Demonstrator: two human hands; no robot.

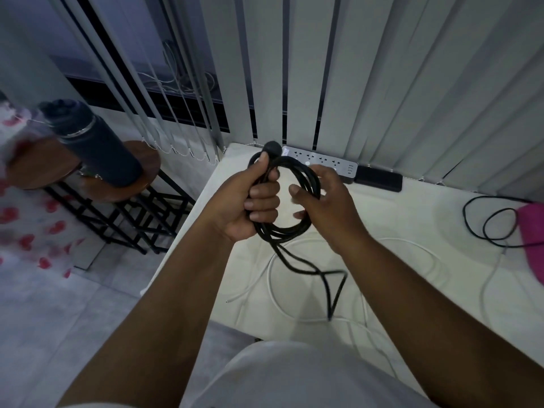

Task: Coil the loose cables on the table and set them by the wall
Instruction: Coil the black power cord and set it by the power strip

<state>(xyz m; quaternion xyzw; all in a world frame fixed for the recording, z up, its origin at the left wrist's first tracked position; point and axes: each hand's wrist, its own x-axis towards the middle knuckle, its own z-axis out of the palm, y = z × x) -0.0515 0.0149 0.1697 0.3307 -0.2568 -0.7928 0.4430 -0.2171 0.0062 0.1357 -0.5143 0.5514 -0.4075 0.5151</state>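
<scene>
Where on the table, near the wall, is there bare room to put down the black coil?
For the black coil: bare table lies by the blinds, bordered by the black box, the thin black cable and the white cable. Crowded: the wall stretch with the power strip, and the right edge by the pink cloth.

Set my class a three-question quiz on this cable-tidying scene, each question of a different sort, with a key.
1. True or false: the left hand grips the coiled black cable.
2. Which cable lies loose on the table below the hands? A. white cable; B. red; C. yellow.
3. Fill in: the power strip lies at the foot of the ____.
Key: 1 true; 2 A; 3 blinds.
</scene>
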